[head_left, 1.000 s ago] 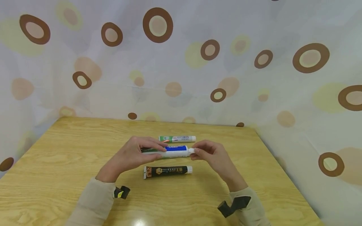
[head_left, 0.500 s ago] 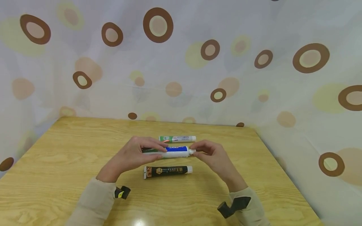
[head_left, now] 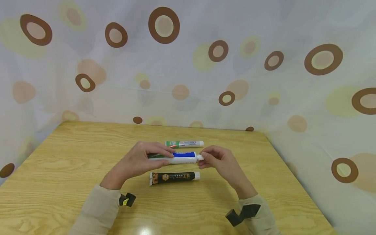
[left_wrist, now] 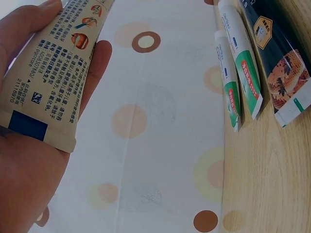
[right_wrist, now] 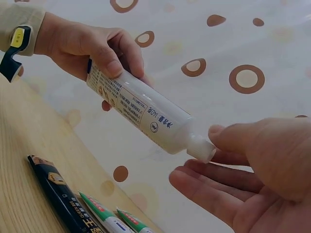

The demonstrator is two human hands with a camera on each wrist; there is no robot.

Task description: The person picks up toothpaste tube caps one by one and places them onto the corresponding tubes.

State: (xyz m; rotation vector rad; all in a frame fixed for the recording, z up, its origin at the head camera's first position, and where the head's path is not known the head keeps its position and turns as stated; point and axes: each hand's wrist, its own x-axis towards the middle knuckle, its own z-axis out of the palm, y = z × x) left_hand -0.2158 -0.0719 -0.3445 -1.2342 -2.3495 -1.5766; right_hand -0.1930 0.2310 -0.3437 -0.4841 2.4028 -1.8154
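My left hand (head_left: pixel 136 161) grips a toothpaste tube (head_left: pixel 184 159) by its body, thumb on the near side and fingers over the far side. This tube is white with a blue panel; its printed back (left_wrist: pixel 53 73) faces the left wrist camera. The tube's white cap (right_wrist: pixel 200 148) points right. At that end my right hand (head_left: pixel 221 163) pinches the cap between thumb and fingers, the other fingers lying below it in the right wrist view. Nearer to me a black toothpaste tube (head_left: pixel 174 178) lies on the table, its cap to the right.
Beyond the held tube lies a green and white toothpaste tube (head_left: pixel 185 144). The left wrist view shows a second, larger green and white tube (left_wrist: pixel 241 56) beside the black one. All lie on a wood-grain table (head_left: pixel 88 147), with a circle-patterned sheet (head_left: pixel 188 65) behind it.
My right fingers reached farther over the cap half a second ago; now they are drawn back and curled at its end. The left hand and the tube have barely moved.
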